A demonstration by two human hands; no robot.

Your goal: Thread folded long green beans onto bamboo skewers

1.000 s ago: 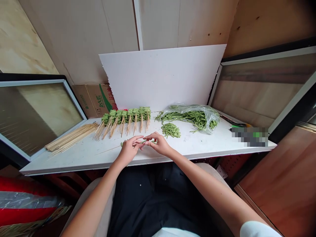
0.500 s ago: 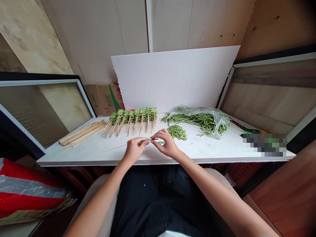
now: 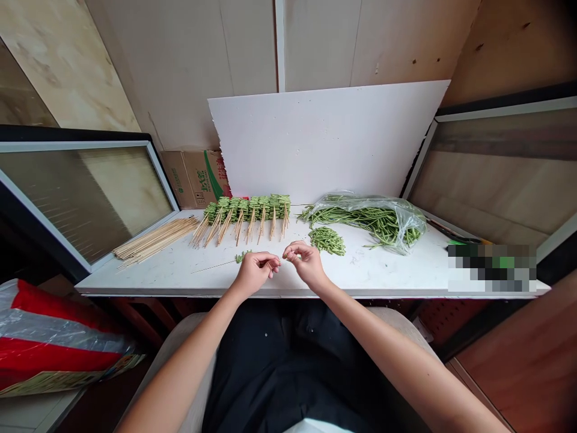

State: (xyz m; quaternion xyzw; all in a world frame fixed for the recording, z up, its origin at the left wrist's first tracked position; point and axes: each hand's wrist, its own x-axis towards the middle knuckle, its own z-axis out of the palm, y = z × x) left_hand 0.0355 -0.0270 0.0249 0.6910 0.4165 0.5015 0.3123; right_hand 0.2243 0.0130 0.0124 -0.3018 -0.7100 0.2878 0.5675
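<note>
My left hand (image 3: 256, 270) is closed, its fingers curled toward the middle; what they hold, if anything, is hidden. Just past its knuckles shows a small group of short green bean pieces (image 3: 241, 257). Close by on the right, my right hand (image 3: 306, 264) pinches thumb and fingers together, on something too small to make out. A narrow gap separates the fingertips of both hands above the white tabletop (image 3: 279, 289). Behind my right hand lies a pile of cut green bean pieces (image 3: 328, 240). A thin dark line (image 3: 211, 266) runs along the table left of my left hand.
Skewered bean pieces (image 3: 259, 207) stand in a row at the back, sticks toward me. Loose bamboo skewers (image 3: 155, 239) lie left. Long green beans (image 3: 360, 219) fill a clear plastic bag (image 3: 406, 225) at the right. Framed glass panels (image 3: 90, 198) and a white board (image 3: 333, 141) border the table.
The long bean piece seen between my hands no longer shows. My hands have drawn apart slightly, and the short pieces behind my left hand are now visible. The view has shifted a little.
</note>
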